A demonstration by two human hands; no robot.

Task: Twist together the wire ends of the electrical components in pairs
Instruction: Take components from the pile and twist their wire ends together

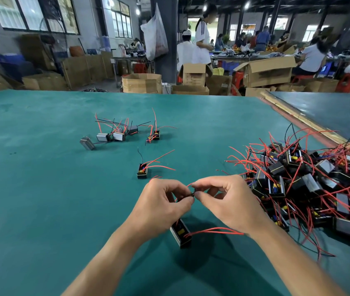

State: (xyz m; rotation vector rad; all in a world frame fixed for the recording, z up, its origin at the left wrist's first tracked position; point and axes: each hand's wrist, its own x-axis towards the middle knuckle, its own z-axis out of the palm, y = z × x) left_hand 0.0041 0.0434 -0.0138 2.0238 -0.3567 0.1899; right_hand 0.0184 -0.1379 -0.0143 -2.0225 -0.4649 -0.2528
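i get a bright, even feed. daylight blows out the windows [35,16] top left, and the ceiling lamps [247,5] flare as small hot spots. there's a soft, diffuse shadow on the table [41,189] under the left hand [161,208] and right hand [227,201]. the hands and the wires [192,192] are sharp. the hall behind is soft, the left wall smeared. fisheye: verticals lean at the sides, forearms stretch toward the bottom.

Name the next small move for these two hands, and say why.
Probably roll the pinched wire ends between thumb and forefinger to twist them. The left hand and the right hand both pinch them at one spot, fingertips nearly touching, with a component below the left wrist.
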